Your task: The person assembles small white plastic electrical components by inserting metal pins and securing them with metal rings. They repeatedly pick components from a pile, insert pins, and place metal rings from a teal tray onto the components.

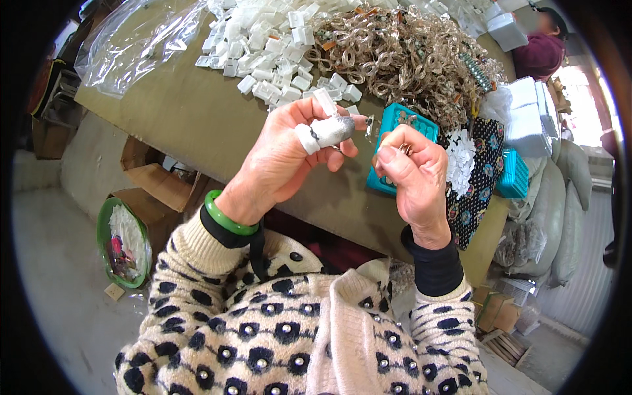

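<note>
My left hand [273,148] is raised over the table, its thumb wrapped in a white covering with a grey, worn tip. A small translucent white plastic piece [324,103] is gripped in its fingers, behind the thumb. My right hand [418,174] is closed in a pinch on small brownish metal pieces [405,149], partly hidden by the fingers. Between the two hands a small clear piece with a dark end [370,126] shows near the left fingertips; which hand bears it I cannot tell. Behind the right hand lies a teal plastic tray [426,125] with small metal pieces in it.
White plastic boxes [263,52] and coiled clear cords [401,56] are heaped on the table [171,122]. White pieces [461,161] lie on a patterned cloth [487,171] at right. A green basin [105,230] stands on the floor. Another person [540,52] is at far right.
</note>
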{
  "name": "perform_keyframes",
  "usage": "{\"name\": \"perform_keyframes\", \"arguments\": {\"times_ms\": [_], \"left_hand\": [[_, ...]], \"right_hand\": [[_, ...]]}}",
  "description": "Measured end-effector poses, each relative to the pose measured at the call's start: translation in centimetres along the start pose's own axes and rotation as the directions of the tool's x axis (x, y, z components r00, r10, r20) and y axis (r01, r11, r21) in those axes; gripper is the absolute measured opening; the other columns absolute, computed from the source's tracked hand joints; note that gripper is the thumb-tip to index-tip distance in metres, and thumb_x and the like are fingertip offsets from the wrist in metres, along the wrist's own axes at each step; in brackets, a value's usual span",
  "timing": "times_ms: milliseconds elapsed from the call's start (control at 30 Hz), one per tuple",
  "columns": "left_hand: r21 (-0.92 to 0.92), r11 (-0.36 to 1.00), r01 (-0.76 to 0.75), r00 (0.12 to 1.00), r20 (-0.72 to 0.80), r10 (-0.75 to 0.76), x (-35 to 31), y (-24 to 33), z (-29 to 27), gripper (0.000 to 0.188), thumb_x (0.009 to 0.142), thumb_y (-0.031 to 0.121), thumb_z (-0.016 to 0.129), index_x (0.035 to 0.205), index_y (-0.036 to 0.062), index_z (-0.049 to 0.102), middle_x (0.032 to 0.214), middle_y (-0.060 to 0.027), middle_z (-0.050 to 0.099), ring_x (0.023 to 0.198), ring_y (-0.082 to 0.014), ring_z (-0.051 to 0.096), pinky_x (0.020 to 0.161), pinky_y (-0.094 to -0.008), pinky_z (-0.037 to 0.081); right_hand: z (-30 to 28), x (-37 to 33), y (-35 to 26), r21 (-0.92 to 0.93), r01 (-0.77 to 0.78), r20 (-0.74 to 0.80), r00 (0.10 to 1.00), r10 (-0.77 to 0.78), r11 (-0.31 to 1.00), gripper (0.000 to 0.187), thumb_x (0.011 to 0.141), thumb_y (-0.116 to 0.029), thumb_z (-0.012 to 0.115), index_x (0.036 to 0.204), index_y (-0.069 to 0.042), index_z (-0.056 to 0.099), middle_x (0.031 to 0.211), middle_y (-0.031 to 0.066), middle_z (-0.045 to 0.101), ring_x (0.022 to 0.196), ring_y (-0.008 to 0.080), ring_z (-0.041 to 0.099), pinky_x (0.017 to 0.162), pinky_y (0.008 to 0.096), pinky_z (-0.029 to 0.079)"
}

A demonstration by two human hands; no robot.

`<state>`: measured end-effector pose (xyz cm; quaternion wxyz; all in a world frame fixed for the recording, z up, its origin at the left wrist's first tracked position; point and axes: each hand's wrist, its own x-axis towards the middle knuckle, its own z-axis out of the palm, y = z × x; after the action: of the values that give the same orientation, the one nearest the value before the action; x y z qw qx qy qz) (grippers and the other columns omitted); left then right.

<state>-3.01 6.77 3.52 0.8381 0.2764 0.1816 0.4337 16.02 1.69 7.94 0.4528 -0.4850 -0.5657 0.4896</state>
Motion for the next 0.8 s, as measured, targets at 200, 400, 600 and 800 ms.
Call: {"name": "perform_keyframes", "arguments": {"times_ms": [200, 400, 600, 800], "left_hand": [[0.152, 0.988, 0.011, 0.998, 0.062, -0.021, -0.4, 0.1, -0.7, 0.028, 0.086, 0.02, 0.077, 0.103, 0.0011, 0.064, 0.096, -0.0153, 0.07, 0.071, -0.0159, 0.067, 0.057, -0.0244, 0.054], [0.047, 0.994, -0.099, 0.993, -0.055, 0.101, -1.5, -1.2, -0.3, 0.029, 0.085, 0.015, 0.077, 0.107, 0.0022, 0.062, 0.102, -0.0154, 0.069, 0.082, -0.0215, 0.07, 0.066, -0.0294, 0.058], [0.003, 0.995, -0.095, 0.991, -0.095, 0.095, -2.3, -2.2, 0.0, 0.028, 0.085, 0.013, 0.077, 0.106, 0.0033, 0.061, 0.103, -0.0151, 0.069, 0.086, -0.0232, 0.07, 0.068, -0.0309, 0.059], [0.054, 0.999, 0.002, 0.998, -0.066, 0.001, -2.9, -2.5, 0.1, 0.026, 0.086, 0.015, 0.077, 0.102, 0.0031, 0.061, 0.1, -0.0141, 0.068, 0.082, -0.0207, 0.069, 0.065, -0.0294, 0.056]], "right_hand": [[1.3, -1.3, -0.4, -0.159, 0.043, 0.044, 0.998, -0.036, 0.986, 0.005, 0.092, -0.007, 0.062, 0.092, -0.002, 0.058, 0.067, -0.0035, 0.055, 0.057, 0.0016, 0.044, 0.051, 0.0216, 0.034], [2.1, -1.9, 0.2, -0.481, 0.174, -0.109, 0.961, -0.256, 0.859, 0.012, 0.089, 0.002, 0.057, 0.1, -0.002, 0.062, 0.073, 0.0027, 0.059, 0.061, 0.0112, 0.051, 0.056, 0.0273, 0.043], [2.3, -2.9, 0.5, -0.679, 0.198, -0.058, 0.946, -0.32, 0.707, 0.019, 0.076, 0.003, 0.07, 0.092, -0.005, 0.062, 0.076, 0.0075, 0.063, 0.064, 0.0197, 0.058, 0.057, 0.0327, 0.045], [2.0, -2.9, 1.6, -0.607, 0.279, -0.091, 0.906, -0.414, 0.744, 0.011, 0.083, 0.007, 0.071, 0.089, -0.001, 0.067, 0.062, -0.0064, 0.049, 0.051, 0.0002, 0.035, 0.047, 0.02, 0.029]]}}
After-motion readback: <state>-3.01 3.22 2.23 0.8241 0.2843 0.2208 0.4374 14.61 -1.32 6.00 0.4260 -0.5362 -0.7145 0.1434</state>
